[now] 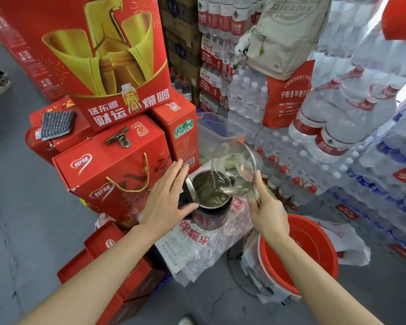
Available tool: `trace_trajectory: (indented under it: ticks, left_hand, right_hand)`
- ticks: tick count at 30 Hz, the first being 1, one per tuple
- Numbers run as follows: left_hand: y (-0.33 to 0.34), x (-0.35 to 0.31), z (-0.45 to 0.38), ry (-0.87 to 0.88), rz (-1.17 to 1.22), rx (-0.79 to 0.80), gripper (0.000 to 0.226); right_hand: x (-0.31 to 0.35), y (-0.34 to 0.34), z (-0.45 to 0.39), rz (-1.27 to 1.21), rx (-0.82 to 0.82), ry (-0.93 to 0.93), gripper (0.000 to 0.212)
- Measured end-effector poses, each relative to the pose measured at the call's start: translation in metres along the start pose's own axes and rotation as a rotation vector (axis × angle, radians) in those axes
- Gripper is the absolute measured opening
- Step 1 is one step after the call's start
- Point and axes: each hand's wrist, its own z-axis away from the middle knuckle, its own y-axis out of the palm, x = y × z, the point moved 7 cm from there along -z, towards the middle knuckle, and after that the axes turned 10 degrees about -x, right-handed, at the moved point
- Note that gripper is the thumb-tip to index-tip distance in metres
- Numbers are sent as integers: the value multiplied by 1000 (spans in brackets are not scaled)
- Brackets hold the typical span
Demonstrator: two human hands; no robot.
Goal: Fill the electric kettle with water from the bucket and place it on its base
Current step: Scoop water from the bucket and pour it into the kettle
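Note:
A black electric kettle [210, 216] with a steel inside stands on a plastic-wrapped pack, its lid [189, 186] tipped open to the left. My left hand [167, 195] rests against the lid and the kettle's left side, holding it open. My right hand [268, 207] grips a clear glass bowl [234, 163], tilted over the kettle's mouth. A thin stream of water [213, 179] runs from the bowl into the kettle. The red bucket [314, 245] stands on the floor at the lower right, under my right forearm. The kettle's base is not visible.
Red gift boxes [113, 165] are stacked to the left, with a metal clip [120, 138] on one. Shrink-wrapped packs of bottled water [338, 127] wall in the back and right. A beige backpack [288, 34] hangs above. Grey floor lies at the left and bottom.

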Motion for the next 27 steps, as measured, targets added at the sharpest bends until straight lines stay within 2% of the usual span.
trace_trajectory:
  ticks: [5, 12, 19, 22, 27]
  left_hand:
    - [0, 0, 1, 0, 13, 4, 102]
    - [0, 1, 2, -10, -11, 28, 103]
    - [0, 0, 2, -2, -24, -3, 104]
    - [-1, -1, 2, -6, -29, 5, 104]
    - [-1, -3, 0, -9, -41, 19, 104]
  right_hand:
    - [13, 1, 8, 170, -68, -180, 82]
    - [29, 18, 18, 374, -151, -383, 95]
    - [28, 32, 24, 423, -70, -416, 102]
    - [19, 28, 16, 225, -75, -228, 88]
    - [-13, 20, 13, -695, 64, 305, 79]
